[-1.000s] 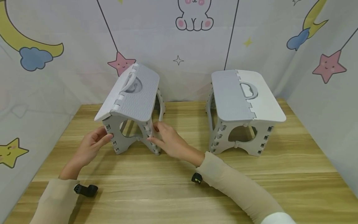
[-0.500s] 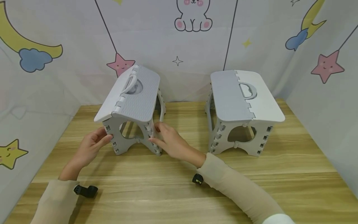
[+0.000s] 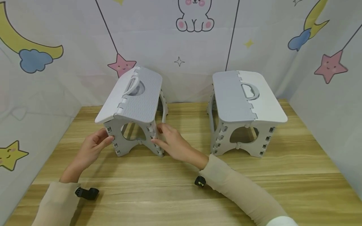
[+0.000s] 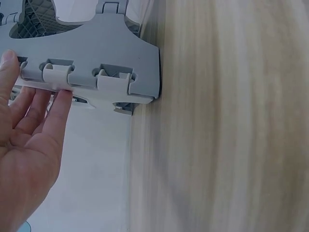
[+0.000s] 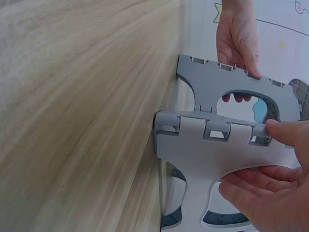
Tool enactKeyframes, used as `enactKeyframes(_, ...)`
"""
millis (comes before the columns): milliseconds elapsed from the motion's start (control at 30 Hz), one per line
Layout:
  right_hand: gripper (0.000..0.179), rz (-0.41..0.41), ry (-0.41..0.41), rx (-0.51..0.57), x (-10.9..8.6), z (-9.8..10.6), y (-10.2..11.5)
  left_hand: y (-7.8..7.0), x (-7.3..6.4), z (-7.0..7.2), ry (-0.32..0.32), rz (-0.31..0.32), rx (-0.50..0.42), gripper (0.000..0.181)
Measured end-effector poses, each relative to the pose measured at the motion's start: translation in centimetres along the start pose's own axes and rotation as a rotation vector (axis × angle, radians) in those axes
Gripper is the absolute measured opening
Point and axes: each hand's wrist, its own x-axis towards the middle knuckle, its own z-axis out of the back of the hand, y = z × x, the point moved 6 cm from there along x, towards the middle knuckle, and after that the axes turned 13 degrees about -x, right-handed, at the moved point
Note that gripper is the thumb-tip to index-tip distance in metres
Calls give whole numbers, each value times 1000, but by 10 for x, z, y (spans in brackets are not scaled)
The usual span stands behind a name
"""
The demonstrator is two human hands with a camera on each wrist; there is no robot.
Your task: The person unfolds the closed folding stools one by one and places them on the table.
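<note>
A grey and white folding stool [image 3: 142,97] stands half-folded at the left in the head view. Its two seat halves slope from a raised centre ridge, where a handle [image 3: 132,86] sticks up. My left hand [image 3: 91,146] holds the stool's front left leg edge, thumb on the front. In the left wrist view, its fingers [image 4: 55,118] lie against the white side panel. My right hand [image 3: 176,142] grips the front right leg edge. The right wrist view shows its thumb on the hinged edge and its fingers [image 5: 246,188] at the side panel's opening.
A second folding stool [image 3: 246,97], similar but with a flat seat, stands at the right of the wooden table [image 3: 158,188]. White cloth walls [image 3: 195,47] printed with moons, stars and a bear enclose the back and sides.
The left stool's seat ridge has sunk a little, and its halves lie slightly flatter. Its front right leg, with my right hand on it, has shifted slightly right. My left hand has barely moved.
</note>
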Motion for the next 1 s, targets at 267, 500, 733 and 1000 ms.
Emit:
enactKeyframes(267, 44, 3, -9, 11, 1, 0, 2, -3, -2, -3, -26, -61, -18, 38)
enactKeyframes(500, 44, -72, -33, 28, 0, 7, 0, -9, 1, -3, -15, -119, -209, 49)
enactKeyframes(733, 50, -178, -188, 81, -2, 30, -2, -20, 4, 11, -137, -72, -174, 56)
enactKeyframes(1000, 69, -190, -313, 30, 13, 54, 6, -48, 16, 28, -170, -136, -25, 50)
